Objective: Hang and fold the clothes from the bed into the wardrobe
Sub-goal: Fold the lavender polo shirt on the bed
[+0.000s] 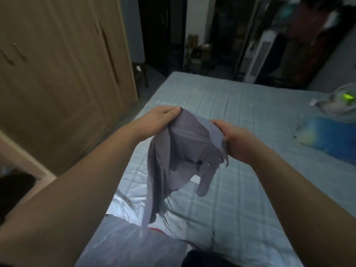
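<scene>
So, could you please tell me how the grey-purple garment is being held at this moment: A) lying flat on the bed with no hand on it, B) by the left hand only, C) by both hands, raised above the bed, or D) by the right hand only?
C: the left hand and the right hand each grip an upper edge of the garment, which hangs above the bed.

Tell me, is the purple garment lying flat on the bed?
No, the purple garment hangs above the bed, pinched between the left hand and right hand.
</scene>
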The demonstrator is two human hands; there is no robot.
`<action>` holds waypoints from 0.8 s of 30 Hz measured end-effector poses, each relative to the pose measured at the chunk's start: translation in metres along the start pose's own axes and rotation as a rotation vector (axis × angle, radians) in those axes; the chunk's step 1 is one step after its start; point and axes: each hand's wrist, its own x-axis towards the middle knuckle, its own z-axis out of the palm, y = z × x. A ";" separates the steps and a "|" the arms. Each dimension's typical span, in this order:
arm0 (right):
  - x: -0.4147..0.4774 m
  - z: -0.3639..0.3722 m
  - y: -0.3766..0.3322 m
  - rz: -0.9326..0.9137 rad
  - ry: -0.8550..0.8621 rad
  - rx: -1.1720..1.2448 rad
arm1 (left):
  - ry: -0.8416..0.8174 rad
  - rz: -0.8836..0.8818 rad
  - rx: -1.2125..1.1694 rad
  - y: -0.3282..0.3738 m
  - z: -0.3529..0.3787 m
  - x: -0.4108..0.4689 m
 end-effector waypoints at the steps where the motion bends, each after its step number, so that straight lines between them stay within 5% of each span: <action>1: -0.016 -0.007 -0.002 -0.002 0.002 -0.029 | -0.042 0.019 -0.032 0.010 0.004 -0.001; 7: -0.096 -0.048 -0.013 0.113 0.092 -0.733 | -0.478 0.021 0.004 0.062 0.034 -0.005; 10: -0.124 -0.061 -0.013 0.143 0.146 -0.836 | -0.606 0.066 0.321 0.087 0.060 -0.006; 13: -0.143 -0.076 -0.009 0.112 0.244 -0.919 | -0.526 0.193 0.689 0.100 0.093 0.000; 18: -0.169 -0.106 0.006 0.087 0.518 -0.967 | -0.361 0.269 0.824 0.109 0.132 0.033; 24: -0.222 -0.185 0.035 0.084 0.779 -0.982 | -0.212 0.266 0.462 0.130 0.201 0.066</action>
